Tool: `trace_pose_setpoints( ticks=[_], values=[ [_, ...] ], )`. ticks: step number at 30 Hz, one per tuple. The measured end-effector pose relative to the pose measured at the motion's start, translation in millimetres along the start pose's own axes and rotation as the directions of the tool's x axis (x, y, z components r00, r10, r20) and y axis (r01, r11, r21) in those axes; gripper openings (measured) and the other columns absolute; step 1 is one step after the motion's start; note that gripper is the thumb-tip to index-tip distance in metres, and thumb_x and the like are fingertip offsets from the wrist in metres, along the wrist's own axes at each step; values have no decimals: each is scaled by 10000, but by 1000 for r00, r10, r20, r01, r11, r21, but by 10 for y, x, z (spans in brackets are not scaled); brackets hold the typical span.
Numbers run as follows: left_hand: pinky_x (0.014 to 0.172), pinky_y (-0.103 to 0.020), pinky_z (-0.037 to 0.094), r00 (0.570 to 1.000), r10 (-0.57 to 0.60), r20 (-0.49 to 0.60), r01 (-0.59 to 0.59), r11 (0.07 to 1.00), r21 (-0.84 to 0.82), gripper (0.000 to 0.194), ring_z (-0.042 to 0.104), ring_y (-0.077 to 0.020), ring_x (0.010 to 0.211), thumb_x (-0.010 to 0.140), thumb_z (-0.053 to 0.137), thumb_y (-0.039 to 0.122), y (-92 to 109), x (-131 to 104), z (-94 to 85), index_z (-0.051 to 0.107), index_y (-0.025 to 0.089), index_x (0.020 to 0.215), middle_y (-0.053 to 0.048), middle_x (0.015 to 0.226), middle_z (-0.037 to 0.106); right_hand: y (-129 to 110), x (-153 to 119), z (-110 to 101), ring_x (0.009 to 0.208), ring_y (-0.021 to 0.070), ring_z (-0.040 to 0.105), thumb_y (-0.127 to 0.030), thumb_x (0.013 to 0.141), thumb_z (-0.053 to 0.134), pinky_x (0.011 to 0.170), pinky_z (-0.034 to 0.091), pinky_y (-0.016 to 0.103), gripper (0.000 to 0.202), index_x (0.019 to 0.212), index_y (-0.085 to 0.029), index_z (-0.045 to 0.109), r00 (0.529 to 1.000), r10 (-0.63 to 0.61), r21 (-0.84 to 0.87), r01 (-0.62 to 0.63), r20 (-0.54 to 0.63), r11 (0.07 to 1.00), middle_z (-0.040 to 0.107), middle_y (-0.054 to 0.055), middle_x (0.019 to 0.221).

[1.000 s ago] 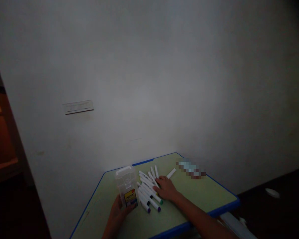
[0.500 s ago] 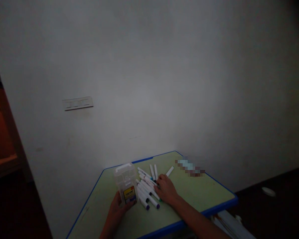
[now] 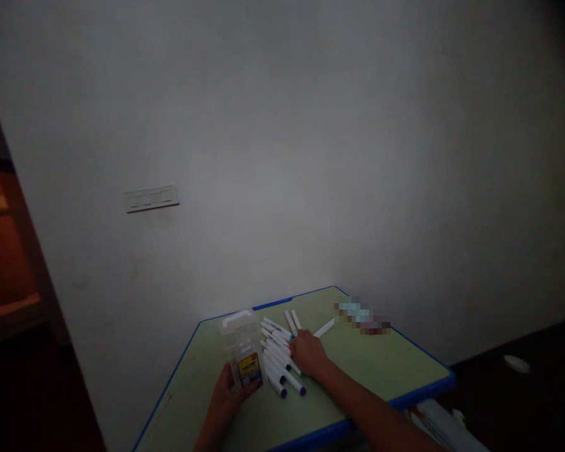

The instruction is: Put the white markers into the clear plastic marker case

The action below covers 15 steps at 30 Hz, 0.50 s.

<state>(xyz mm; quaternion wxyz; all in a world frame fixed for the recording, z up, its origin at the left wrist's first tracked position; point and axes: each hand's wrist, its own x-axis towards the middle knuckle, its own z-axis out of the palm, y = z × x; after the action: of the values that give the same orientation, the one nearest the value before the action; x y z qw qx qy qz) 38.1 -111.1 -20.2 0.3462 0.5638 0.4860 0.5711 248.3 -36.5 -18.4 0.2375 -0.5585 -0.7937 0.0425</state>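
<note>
One blue-rimmed table (image 3: 367,367), pale wall (image 3: 311,157) behind, left hand (image 3: 226,390) clasping box (image 3: 241,336), right hand (image 3: 309,353) curled at markers (image 3: 277,360), hold unclear

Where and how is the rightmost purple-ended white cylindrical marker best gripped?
Pinch the marker near its purple end, probably from the near side, across its round barrel: that end juts out freely, while the far end lies among other markers.

No word or number can be read. On the near side of the clear plastic box (image 3: 238,344), the yellow label (image 3: 248,364) bears dark lettering, too small and blurred. On the white markers (image 3: 277,329) beside this box, dark print is not legible.
</note>
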Motion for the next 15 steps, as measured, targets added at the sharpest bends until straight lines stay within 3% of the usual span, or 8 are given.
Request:
trace_pose_setpoints(
  ticks=[7,15],
  values=[
    [877,-470,438,1000,-11,11,11,1000,-28,538,584,-329,980,548,760,300,52,-24,23,551,166,1026,-107,1016,663,43,-203,-45,991,261,485,-340,798,492,853,371,363,260,943,-162,613,991,-114,-53,110,-74,993,589,114,996],
    [837,-447,483,1000,10,-6,-10,999,-39,557,611,-327,931,508,791,319,-10,-3,6,577,156,995,-107,965,683,-126,41,78,972,266,500,-179,805,424,813,362,376,227,872,-146,638,985,-169,-73,167,-29,983,626,115,954]
  ],
)
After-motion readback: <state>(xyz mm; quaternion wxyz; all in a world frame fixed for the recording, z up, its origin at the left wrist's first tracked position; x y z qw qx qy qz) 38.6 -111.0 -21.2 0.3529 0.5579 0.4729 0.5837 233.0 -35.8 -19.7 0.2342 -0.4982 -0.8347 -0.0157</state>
